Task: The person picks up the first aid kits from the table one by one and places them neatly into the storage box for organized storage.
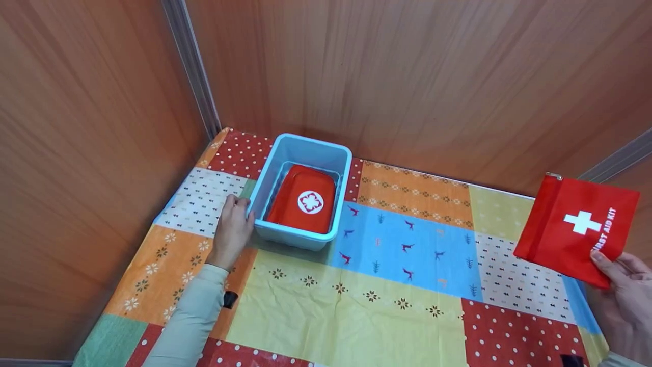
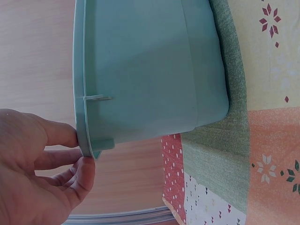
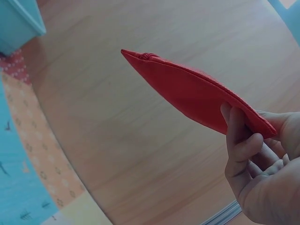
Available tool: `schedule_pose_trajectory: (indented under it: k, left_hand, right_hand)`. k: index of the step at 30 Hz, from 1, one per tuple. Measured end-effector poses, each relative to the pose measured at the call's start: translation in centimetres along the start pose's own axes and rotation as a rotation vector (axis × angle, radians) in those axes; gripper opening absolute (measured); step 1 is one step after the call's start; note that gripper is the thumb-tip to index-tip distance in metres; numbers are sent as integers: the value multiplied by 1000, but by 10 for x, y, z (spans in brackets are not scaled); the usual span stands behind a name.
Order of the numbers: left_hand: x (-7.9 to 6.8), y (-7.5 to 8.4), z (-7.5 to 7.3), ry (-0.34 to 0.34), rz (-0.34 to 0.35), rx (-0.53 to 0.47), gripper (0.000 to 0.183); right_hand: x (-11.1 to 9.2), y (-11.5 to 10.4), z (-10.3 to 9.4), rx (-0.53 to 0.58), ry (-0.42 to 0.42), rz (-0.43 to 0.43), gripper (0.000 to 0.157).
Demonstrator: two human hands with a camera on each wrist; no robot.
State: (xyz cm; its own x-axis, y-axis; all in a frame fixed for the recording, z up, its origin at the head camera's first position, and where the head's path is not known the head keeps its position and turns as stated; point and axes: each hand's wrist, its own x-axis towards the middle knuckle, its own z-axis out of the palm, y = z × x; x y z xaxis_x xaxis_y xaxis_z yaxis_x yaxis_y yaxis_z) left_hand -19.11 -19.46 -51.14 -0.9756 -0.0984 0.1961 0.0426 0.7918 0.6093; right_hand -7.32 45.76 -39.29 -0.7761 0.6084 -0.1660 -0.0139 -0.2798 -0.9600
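A light blue plastic bin (image 1: 291,234) stands on the patterned tablecloth near the back left corner. Inside it lies a red case (image 1: 290,204) with a white round emblem on its top. My left hand (image 1: 234,229) pinches the bin's near left rim (image 2: 82,126) between thumb and fingers, as the left wrist view shows up close. Out at the far right, my right hand (image 1: 629,290) holds up a flat red first aid kit pouch (image 1: 555,229) by its lower corner, thumb in front and fingers behind. In the right wrist view the pouch (image 3: 183,93) appears nearly edge-on.
Wood-grain panels (image 1: 407,76) rise behind the table and along its left side, with a metal strip (image 1: 196,76) in the corner. A patchwork-print tablecloth (image 1: 387,321) covers the table. Its back edge runs along the rear panel.
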Motion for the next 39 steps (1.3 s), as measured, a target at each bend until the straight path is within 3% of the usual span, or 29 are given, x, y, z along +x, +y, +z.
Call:
schedule_pose_trajectory:
  k: [8,11,15,18,33,39]
  left_hand:
    - [0,0,0,11,0,25,35]
    - [-1,-1,0,28,10,63,36]
    - [-1,-1,0,32,18,43,37]
    - [-2,-1,-1,28,23,7,35]
    - [-1,-1,-1,35,28,66,36]
    - [-1,-1,0,36,24,47,35]
  right_hand:
    - [-1,0,5,-15,2,42,35]
    - [-2,1,10,-63,1,40,37]
    - [-4,5,17,-135,-2,12,33]
    - [-5,6,22,-133,-36,-5,28]
    - [-8,8,52,-21,-271,12,18]
    - [-10,13,69,-49,-305,23,18]
